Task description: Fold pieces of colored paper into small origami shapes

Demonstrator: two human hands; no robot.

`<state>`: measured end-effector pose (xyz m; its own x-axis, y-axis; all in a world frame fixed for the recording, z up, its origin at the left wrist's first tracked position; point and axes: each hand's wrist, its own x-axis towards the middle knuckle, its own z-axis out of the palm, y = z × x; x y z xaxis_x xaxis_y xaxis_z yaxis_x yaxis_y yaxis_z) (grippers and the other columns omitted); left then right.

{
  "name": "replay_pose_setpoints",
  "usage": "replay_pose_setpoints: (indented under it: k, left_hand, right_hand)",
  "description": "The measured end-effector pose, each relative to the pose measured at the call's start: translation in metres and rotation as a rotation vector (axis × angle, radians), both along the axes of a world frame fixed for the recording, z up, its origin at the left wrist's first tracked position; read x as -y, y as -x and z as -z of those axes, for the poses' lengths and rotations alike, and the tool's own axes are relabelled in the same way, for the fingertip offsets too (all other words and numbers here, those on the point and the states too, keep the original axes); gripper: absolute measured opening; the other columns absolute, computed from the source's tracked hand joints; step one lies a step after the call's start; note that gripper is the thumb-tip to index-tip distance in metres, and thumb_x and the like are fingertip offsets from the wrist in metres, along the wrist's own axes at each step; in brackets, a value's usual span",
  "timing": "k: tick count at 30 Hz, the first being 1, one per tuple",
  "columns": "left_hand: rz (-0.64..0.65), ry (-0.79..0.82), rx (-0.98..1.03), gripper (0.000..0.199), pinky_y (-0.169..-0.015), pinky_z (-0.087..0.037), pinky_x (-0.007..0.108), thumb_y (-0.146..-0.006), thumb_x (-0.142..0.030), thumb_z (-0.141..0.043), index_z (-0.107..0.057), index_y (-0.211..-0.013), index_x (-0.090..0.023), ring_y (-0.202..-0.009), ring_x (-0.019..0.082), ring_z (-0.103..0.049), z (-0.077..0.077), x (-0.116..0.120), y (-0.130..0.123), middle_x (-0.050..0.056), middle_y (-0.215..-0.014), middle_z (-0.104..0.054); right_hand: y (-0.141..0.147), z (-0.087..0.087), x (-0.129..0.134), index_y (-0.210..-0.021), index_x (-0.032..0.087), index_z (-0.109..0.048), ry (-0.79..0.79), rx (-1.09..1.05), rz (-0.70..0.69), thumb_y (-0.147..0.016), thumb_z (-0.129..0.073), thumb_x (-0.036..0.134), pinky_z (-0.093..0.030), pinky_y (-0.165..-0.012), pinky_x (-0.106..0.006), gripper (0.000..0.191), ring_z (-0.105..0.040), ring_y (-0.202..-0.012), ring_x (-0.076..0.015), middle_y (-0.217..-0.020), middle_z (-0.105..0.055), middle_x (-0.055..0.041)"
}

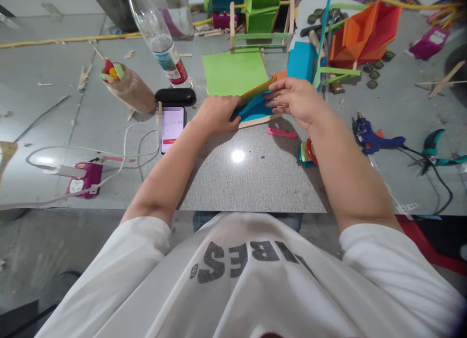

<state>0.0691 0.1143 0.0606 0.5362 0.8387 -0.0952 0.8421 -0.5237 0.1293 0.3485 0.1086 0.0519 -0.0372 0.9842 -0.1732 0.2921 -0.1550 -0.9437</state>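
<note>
Near the table's middle, a blue and orange folded paper piece (255,109) with a pale wooden strip (255,122) along its near edge lies between my hands. My left hand (219,113) grips its left end, thumb on the near side and fingers over the far side. At the right end, my right hand (297,100) has its fingers stretched and apart, with the fingertips at the paper's edge. Just beyond lies a flat green sheet (233,70). A pink folding knife-like tool (282,133) rests nearer to me, below the right hand.
Left stand a plastic bottle (166,56), a holder of paper strips (131,87), a black case (175,96) and a phone (173,126). Rightward lie a blue glue gun (375,136) and pliers (432,158). Green (263,12) and orange paper models (365,34) stand behind.
</note>
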Motion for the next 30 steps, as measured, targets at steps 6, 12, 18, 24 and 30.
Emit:
replay_pose_setpoints:
  k: [6,12,18,24,30]
  left_hand:
    - [-0.019,-0.015,0.058,0.067,-0.122,-0.062,0.054,-0.119,-0.022,-0.066,-0.058,-0.186,-0.025,-0.139,0.042,-0.085,0.008,-0.003,0.001,0.02,-0.152,-0.086]
    - [0.078,-0.024,0.041,0.049,-0.121,-0.064,0.057,-0.119,-0.021,-0.061,-0.081,-0.162,-0.032,-0.142,0.042,-0.084,0.01,-0.003,0.004,0.016,-0.172,-0.079]
    - [0.036,-0.005,0.0,0.057,-0.119,-0.062,0.052,-0.111,-0.042,-0.084,-0.077,-0.165,-0.03,-0.141,0.042,-0.082,0.008,-0.003,0.001,0.015,-0.155,-0.087]
    - [-0.046,-0.018,0.076,0.046,-0.12,-0.063,0.056,-0.119,-0.036,-0.065,-0.083,-0.159,-0.025,-0.134,0.043,-0.085,0.01,-0.006,-0.002,0.018,-0.145,-0.091]
    - [-0.14,0.007,0.279,0.04,-0.117,-0.066,0.052,-0.116,-0.027,-0.058,-0.094,-0.133,-0.024,-0.125,0.035,-0.085,0.008,-0.01,-0.005,0.014,-0.132,-0.095]
  right_hand:
    - [-0.004,-0.003,0.005,-0.12,0.032,-0.066,0.039,0.437,0.063,-0.101,-0.079,0.019,-0.069,-0.096,-0.056,0.027,-0.081,-0.104,-0.0338,-0.107,-0.084,-0.0079]
    - [-0.014,0.015,0.0,-0.121,0.03,-0.069,-0.046,0.751,0.023,-0.095,-0.082,0.018,-0.065,-0.096,-0.062,0.031,-0.08,-0.104,-0.0419,-0.112,-0.081,-0.0132]
    - [-0.015,0.039,-0.017,-0.119,0.034,-0.066,-0.089,0.374,0.083,-0.103,-0.083,0.042,-0.069,-0.085,-0.056,0.025,-0.082,-0.096,-0.0371,-0.093,-0.072,-0.0042]
    - [-0.004,0.036,-0.02,-0.135,0.036,-0.054,-0.021,0.078,0.189,-0.099,-0.085,0.025,-0.073,-0.09,-0.051,0.049,-0.082,-0.096,-0.0262,-0.1,-0.077,0.0022]
    - [0.012,0.039,-0.011,-0.118,0.033,-0.062,0.057,-0.012,0.222,-0.102,-0.093,0.04,-0.078,-0.096,-0.062,0.035,-0.085,-0.095,-0.0316,-0.095,-0.083,-0.0049]
